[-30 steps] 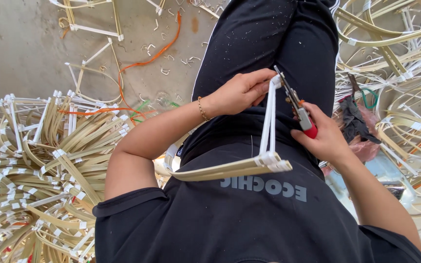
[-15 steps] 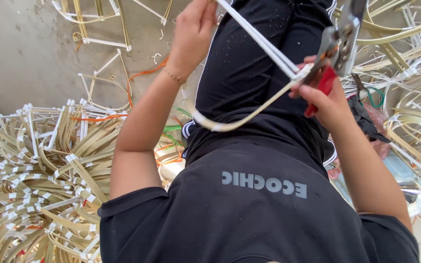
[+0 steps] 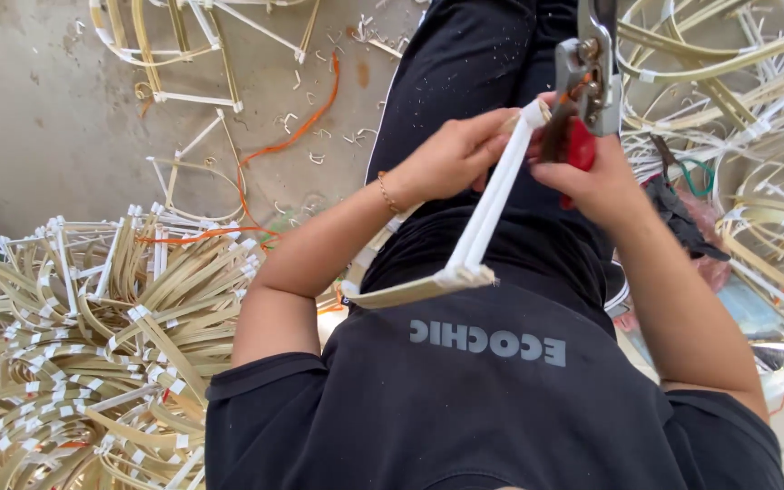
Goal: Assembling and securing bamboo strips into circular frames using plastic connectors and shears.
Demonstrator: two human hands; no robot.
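Left hand [image 3: 451, 159] fingers grip the white strip frame [image 3: 487, 218]; right hand [image 3: 592, 177], at three o'clock, clasps red-handled pliers [image 3: 583, 91].

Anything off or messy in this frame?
Loose offcuts and an orange strip litter the concrete floor. Otherwise orderly: left hand grips the white strip bundle, right hand holds red-handled pliers at its top end.

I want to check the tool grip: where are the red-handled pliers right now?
In the head view, upper right: the red-handled pliers are in the right hand, their metal head beside the top end of the white strip frame.
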